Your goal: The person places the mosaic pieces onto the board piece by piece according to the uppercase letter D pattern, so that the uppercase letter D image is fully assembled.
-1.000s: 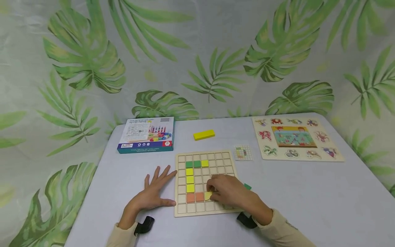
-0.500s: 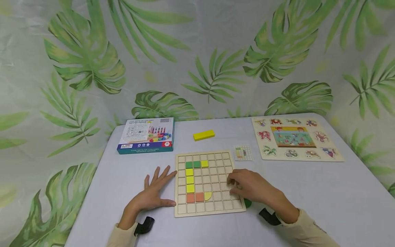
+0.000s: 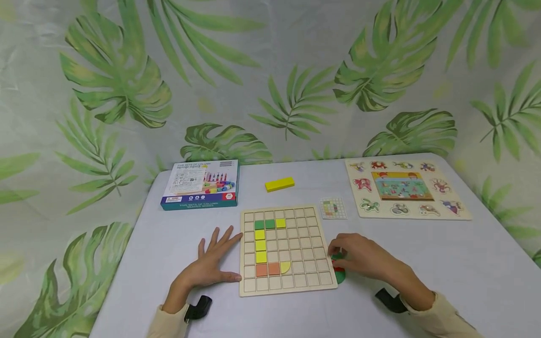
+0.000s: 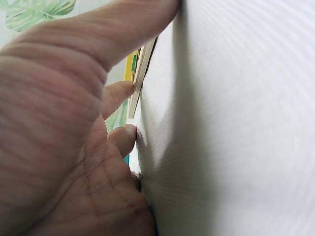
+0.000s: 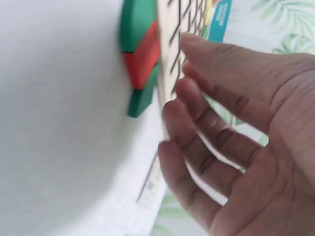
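A light wooden grid board [image 3: 297, 255] lies in the middle of the table. On it sit two green squares [image 3: 264, 225], several yellow squares [image 3: 260, 245], two orange squares [image 3: 268, 270] and a yellow quarter-circle piece [image 3: 285, 267]. My left hand [image 3: 205, 270] is spread flat at the board's left side, index fingertip and thumb touching its edge. By the right edge, my right hand [image 3: 359, 256] hovers with bent, parted fingers holding nothing. Just under and beside it lie a red piece [image 5: 141, 58] and green pieces [image 5: 140, 22], partly hidden in the head view.
A small pattern card [image 3: 334, 208] lies beyond the board's upper right corner. Behind the board is a yellow block [image 3: 280, 184]. A boxed bead set [image 3: 200, 185] stands back left, and a sea-animal peg puzzle [image 3: 405, 190] back right.
My right hand has left the yellow quarter-circle piece on the board and moved right, off the board to the green and red pieces. My left hand stays in place.
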`<state>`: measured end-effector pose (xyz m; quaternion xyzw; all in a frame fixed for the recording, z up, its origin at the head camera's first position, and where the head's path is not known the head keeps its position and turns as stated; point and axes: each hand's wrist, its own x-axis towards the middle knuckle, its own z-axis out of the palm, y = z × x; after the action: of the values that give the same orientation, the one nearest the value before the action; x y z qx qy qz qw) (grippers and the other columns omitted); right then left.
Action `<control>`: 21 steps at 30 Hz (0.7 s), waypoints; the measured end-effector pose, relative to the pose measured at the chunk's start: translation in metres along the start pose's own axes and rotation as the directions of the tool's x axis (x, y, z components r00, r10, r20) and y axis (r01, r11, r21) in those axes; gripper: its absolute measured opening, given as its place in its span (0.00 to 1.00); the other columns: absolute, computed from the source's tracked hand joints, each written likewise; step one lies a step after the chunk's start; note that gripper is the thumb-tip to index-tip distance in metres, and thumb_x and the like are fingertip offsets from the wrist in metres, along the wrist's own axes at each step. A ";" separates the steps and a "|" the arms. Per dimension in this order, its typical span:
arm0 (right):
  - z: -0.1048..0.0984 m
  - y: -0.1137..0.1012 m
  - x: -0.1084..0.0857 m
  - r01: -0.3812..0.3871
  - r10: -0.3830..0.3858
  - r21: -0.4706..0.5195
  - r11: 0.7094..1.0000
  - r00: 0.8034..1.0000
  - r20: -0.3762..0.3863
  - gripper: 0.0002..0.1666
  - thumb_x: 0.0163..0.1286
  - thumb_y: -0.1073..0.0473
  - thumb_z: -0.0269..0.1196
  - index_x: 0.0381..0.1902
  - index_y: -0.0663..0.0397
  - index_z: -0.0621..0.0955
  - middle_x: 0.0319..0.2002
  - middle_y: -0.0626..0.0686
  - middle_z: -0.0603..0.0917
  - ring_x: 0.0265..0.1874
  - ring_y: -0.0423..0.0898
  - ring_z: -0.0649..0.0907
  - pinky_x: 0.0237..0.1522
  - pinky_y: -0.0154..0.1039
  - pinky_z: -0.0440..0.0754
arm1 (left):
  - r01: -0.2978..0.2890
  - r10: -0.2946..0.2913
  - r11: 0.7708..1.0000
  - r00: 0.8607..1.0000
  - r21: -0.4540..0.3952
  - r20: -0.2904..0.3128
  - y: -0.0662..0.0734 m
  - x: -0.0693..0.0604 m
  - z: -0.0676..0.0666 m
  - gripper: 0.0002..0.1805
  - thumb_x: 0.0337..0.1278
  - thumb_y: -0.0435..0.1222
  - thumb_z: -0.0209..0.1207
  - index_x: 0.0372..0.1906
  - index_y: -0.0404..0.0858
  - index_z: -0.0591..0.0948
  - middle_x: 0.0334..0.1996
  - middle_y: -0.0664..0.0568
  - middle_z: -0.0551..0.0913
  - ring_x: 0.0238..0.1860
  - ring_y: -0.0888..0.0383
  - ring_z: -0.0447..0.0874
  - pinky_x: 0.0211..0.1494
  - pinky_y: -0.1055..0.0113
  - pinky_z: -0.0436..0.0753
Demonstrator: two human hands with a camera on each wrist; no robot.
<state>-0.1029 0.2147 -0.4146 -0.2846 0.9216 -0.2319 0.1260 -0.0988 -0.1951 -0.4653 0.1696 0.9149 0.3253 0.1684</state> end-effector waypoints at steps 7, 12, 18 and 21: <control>0.004 0.009 -0.012 0.033 -0.041 0.102 0.994 0.996 0.082 0.09 0.61 0.55 0.73 0.38 0.39 0.85 0.35 0.36 0.81 0.35 0.36 0.77 0.40 0.35 0.77 | 0.004 -0.004 1.000 1.000 0.003 -0.004 -0.001 0.000 0.000 0.59 0.40 0.53 0.77 0.79 0.52 0.58 0.82 0.47 0.42 0.80 0.37 0.22 0.71 0.31 0.19; 0.008 0.014 -0.019 0.037 -0.050 0.116 0.992 0.993 0.104 0.12 0.57 0.55 0.75 0.39 0.37 0.84 0.36 0.35 0.81 0.36 0.36 0.76 0.41 0.34 0.77 | 0.009 -0.009 1.000 1.000 0.000 -0.004 0.000 0.000 0.000 0.59 0.39 0.53 0.77 0.79 0.51 0.59 0.82 0.46 0.42 0.80 0.37 0.22 0.71 0.31 0.19; 0.012 0.017 -0.022 0.048 -0.058 0.110 0.993 0.993 0.099 0.14 0.57 0.54 0.76 0.40 0.36 0.83 0.37 0.36 0.79 0.36 0.36 0.76 0.41 0.34 0.77 | 0.013 -0.013 1.000 1.000 -0.002 -0.004 0.001 0.000 0.000 0.59 0.39 0.53 0.77 0.79 0.51 0.59 0.82 0.46 0.42 0.80 0.36 0.22 0.71 0.32 0.18; 0.013 0.017 -0.022 0.053 -0.062 0.097 0.994 0.994 0.086 0.15 0.57 0.54 0.76 0.41 0.37 0.83 0.37 0.36 0.78 0.36 0.35 0.75 0.40 0.33 0.77 | 0.012 -0.012 1.000 1.000 -0.001 -0.005 0.001 0.001 0.000 0.59 0.39 0.53 0.77 0.79 0.51 0.59 0.82 0.46 0.42 0.80 0.37 0.22 0.71 0.31 0.18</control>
<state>-0.0879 0.2353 -0.4316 -0.3147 0.8944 -0.2661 0.1737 -0.0993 -0.1943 -0.4647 0.1632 0.9162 0.3251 0.1679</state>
